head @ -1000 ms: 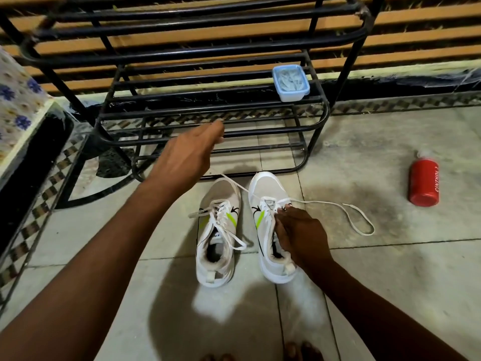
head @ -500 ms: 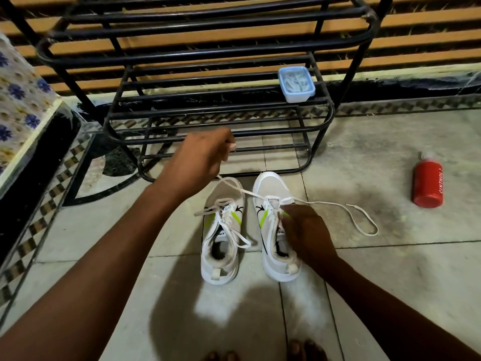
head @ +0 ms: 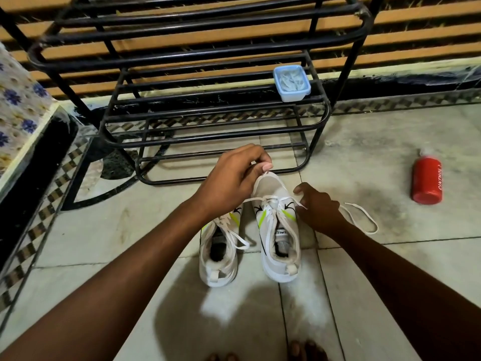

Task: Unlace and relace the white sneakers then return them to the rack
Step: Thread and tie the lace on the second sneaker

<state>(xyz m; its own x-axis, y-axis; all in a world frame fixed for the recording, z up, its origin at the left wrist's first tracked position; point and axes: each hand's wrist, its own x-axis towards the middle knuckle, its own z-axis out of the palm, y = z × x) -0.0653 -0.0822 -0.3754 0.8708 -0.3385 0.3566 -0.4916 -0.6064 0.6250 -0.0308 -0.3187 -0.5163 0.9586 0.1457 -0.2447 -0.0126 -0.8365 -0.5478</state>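
Both sneakers (head: 250,238) stood on the floor (head: 390,269) before the rack (head: 208,113). The left hand (head: 231,178) pinched the lace (head: 361,220); the right hand (head: 317,207) seemingly pinched it too. Even, gentle pulls would free it.

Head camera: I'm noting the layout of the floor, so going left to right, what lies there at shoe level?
left sneaker → right sneaker → loose lace loop → red bottle

2 sneakers (head: 250,230) side by side before the rack (head: 203,105), tub (head: 291,83) on its shelf, bottle (head: 426,181) right
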